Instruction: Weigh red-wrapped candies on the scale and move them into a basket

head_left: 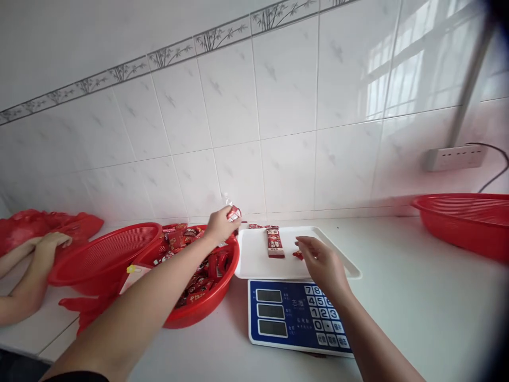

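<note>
My left hand [220,225] is raised over the far rim of a red basket [207,307] full of red snack packets and is closed on one red packet [234,213]. My right hand [321,261] hovers over the white tray [254,260] of a blue-faced weighing scale [294,315], fingertips touching a small red packet [297,255]. A longer red packet [274,243] lies in the middle of the tray.
An empty red basket [103,254] stands left of the full one. Another person's hands [47,246] rest on red plastic bags [35,223] at far left. A further red basket [469,217] sits at right, below a wall socket [453,157]. Tiled wall behind.
</note>
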Demonstrator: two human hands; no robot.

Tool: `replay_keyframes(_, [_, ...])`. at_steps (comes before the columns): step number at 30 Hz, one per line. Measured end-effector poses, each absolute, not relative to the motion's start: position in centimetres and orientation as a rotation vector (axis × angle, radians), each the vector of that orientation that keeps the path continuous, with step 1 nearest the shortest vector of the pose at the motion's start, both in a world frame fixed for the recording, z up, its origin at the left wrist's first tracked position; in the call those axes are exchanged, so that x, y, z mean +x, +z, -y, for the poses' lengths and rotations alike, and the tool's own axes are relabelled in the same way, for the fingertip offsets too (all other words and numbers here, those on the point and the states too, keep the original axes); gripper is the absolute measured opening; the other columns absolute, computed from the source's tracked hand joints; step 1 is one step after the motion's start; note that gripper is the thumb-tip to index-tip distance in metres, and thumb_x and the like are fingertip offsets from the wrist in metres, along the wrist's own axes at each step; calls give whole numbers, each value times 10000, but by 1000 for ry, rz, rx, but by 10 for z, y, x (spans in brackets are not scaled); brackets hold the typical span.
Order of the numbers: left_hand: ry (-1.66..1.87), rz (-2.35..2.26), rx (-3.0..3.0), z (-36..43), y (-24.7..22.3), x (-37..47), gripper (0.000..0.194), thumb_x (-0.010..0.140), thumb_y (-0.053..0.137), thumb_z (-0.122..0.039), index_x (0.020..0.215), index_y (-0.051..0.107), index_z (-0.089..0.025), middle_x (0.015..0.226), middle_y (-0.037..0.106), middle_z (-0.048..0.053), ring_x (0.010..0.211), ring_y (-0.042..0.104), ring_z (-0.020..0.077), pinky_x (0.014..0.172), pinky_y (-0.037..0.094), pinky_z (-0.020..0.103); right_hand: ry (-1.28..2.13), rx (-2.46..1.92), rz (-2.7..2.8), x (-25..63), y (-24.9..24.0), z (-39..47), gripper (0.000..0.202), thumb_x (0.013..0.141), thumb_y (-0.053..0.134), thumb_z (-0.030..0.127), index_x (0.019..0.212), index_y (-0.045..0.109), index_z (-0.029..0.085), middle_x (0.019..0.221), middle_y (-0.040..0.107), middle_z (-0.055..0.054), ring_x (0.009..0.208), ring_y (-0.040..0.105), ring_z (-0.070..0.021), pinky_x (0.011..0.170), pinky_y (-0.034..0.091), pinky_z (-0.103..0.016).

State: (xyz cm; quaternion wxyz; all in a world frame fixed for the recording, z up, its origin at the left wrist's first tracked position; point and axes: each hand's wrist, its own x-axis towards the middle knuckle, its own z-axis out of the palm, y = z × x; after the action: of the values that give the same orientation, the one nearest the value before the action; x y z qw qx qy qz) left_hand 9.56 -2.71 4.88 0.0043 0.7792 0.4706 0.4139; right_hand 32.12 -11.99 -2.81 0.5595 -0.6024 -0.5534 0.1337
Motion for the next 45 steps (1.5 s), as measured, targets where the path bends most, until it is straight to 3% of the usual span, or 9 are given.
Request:
replay_keyframes(5, [1164, -1969, 2716, 20, 77, -20, 173, 761, 479, -356, 721, 523, -193, 684, 554, -8, 586, 484, 126, 529, 334, 216, 296, -1453, 1297, 317, -28, 121, 302, 764, 466, 423, 910, 636, 221, 894, 694, -52, 807, 651, -217, 638, 484, -299])
replay_keyframes(11, [578, -2508, 2843, 9, 76, -150, 285, 821, 389, -430, 886, 561, -212, 927, 587, 77, 920, 520, 240, 698, 388, 294, 223, -1480, 1279, 313, -29, 121, 309, 745, 482, 452, 898, 643, 238, 876, 700, -42, 819, 650, -231, 623, 486, -303])
replay_keyframes(17, [414, -2624, 2541, -4, 55, -195, 529, 782, 418, -490, 1194, 467, -163, 1173, 512, 142, 1082, 448, 311, 851, 367, 386, 193, -1534, 1332, 314, -34, 116, 337, 745, 459, 475, 912, 642, 248, 862, 702, -33, 810, 645, -224, 624, 479, -301])
replay_keyframes(21, [608, -2454, 2551, -17, 58, -143, 543, 801, 393, -482, 1209, 457, -129, 1226, 482, 146, 1138, 422, 286, 929, 335, 370, 112, -1676, 1423, 317, -36, 113, 313, 763, 443, 417, 966, 624, 263, 895, 696, -22, 769, 641, -215, 609, 468, -310])
replay_keyframes(25, [774, -1916, 2580, -11, 58, -34, 472, 785, 450, -416, 1172, 488, -148, 1231, 506, 103, 1122, 466, 227, 941, 344, 310, -30, -1868, 1543, 320, -37, 113, 340, 808, 386, 375, 1060, 593, 278, 958, 679, -35, 846, 624, -242, 598, 452, -322])
replay_keyframes(30, [499, -1182, 2456, 23, 30, 105, 457, 722, 568, -368, 1157, 518, -236, 1204, 559, 59, 1058, 536, 214, 870, 391, 278, -15, -1901, 1616, 319, -36, 115, 371, 841, 337, 312, 1133, 556, 249, 1100, 629, -54, 965, 582, -242, 688, 458, -340])
replay_keyframes(36, [438, -1323, 2372, 21, -9, 194, 474, 673, 614, -301, 1131, 533, -208, 1103, 595, 126, 976, 562, 278, 785, 416, 334, -68, -1946, 1606, 327, -35, 115, 368, 848, 316, 259, 1130, 552, 243, 1163, 594, -47, 1018, 555, -243, 672, 440, -327])
replay_keyframes(40, [534, -1160, 2394, 18, -14, 210, 282, 666, 567, -143, 933, 617, -216, 943, 642, 64, 875, 584, 219, 758, 431, 299, -59, -1945, 1715, 328, -34, 116, 338, 849, 320, 237, 1063, 581, 260, 992, 673, -40, 890, 613, -220, 692, 414, -317])
replay_keyframes(45, [487, -1094, 1919, 37, 1, 210, 299, 662, 569, -136, 953, 583, -206, 652, 593, -9, 559, 558, 130, 575, 460, 262, -32, -1807, 1812, 324, -35, 118, 373, 839, 308, 180, 1109, 561, 225, 1021, 663, -70, 939, 594, -229, 777, 397, -341])
